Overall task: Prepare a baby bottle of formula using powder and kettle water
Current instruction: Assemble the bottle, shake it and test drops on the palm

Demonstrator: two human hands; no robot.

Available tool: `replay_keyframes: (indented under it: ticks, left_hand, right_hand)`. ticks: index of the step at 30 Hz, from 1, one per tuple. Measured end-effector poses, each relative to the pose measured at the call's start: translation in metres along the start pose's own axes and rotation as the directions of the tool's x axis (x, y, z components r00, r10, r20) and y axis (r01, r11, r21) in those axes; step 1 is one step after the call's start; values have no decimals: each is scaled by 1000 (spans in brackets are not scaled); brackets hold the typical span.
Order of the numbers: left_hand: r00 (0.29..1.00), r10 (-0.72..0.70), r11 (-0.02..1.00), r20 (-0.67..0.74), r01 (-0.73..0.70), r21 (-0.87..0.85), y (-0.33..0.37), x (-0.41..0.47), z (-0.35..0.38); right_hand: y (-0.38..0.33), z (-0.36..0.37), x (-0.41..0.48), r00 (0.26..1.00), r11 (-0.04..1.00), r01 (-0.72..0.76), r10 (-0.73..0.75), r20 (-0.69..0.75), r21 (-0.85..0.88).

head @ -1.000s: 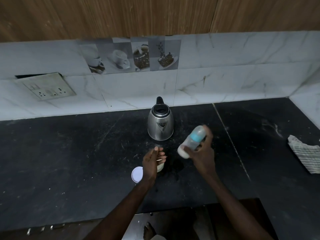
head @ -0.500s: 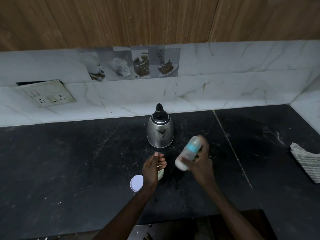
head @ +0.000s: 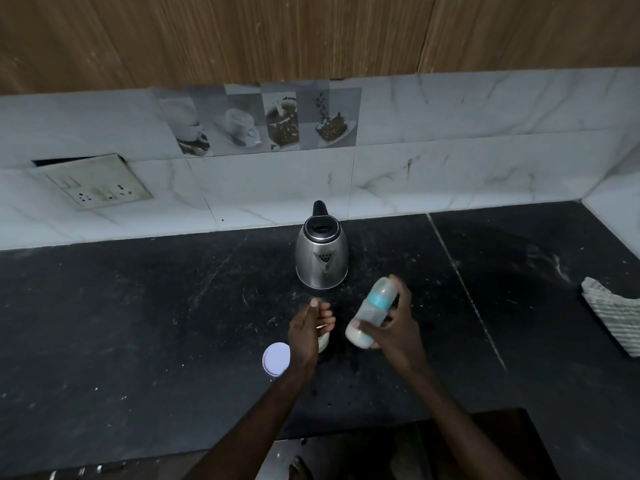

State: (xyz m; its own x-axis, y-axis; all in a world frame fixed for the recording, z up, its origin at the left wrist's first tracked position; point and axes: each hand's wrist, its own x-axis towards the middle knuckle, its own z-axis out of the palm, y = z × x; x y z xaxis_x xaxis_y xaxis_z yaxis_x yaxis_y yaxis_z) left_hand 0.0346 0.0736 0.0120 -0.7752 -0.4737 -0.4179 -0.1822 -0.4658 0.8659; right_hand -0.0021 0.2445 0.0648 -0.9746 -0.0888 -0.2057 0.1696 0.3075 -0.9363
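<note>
My right hand (head: pixel 394 327) grips a clear baby bottle (head: pixel 372 313) with a blue ring, tilted so its capped top points up toward the kettle; milky white liquid sits in its lower end. The steel kettle (head: pixel 321 252) stands on the black counter (head: pixel 138 323) just behind my hands, lid closed. My left hand (head: pixel 306 327) hovers with fingers relaxed over a small pale container (head: pixel 323 342), mostly hiding it. A white round lid (head: pixel 276 359) lies flat on the counter to the left of that hand.
A striped cloth (head: pixel 613 320) lies at the counter's right edge. A wall socket plate (head: pixel 93 181) hangs loose on the marble backsplash at left. The counter's front edge runs below my forearms.
The bottle in my right hand has shifted slightly lower and tilted, as in a shaking motion. My left hand stays over the small container. The camera view has dipped a little.
</note>
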Motion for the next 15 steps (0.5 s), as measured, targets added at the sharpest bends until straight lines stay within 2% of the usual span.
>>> replay_keyframes:
  ticks: [2,3,4,6,7,10,11,14,15]
  left_hand:
    - [1000,1,1000,7,-1,-6,1,0,-1]
    - [1000,2,1000,7,-2,-17,2,0,-1]
    - [1000,-2,1000,6,2,-25,2,-1,-1]
    - [1000,-21,999,13,22,-35,2,-4,0]
    - [999,-34,998,21,35,-43,2,-3,1]
    - [996,-69,994,59,74,-81,4,-4,6]
    - [994,-81,991,70,88,-99,5,-6,8]
    - [991,-105,991,84,111,-77,6,-13,15]
    - [991,-100,993,92,106,-59,6,-12,17]
  right_hand:
    - [-2,-4,4,985,980,-28,61,-163,195]
    - [-2,-5,6,976,970,-33,84,-201,243]
    - [-5,-2,4,982,975,-50,88,-166,217]
    - [-9,3,-4,998,992,-55,55,12,112]
    - [-11,5,-5,998,992,-45,41,36,122]
    - [-18,4,-1,987,936,-29,83,-140,350]
    - [-21,6,-3,984,926,-41,104,-148,375]
    - [-23,15,-11,996,960,-88,77,50,264]
    - [-26,15,-11,997,954,-81,76,30,288]
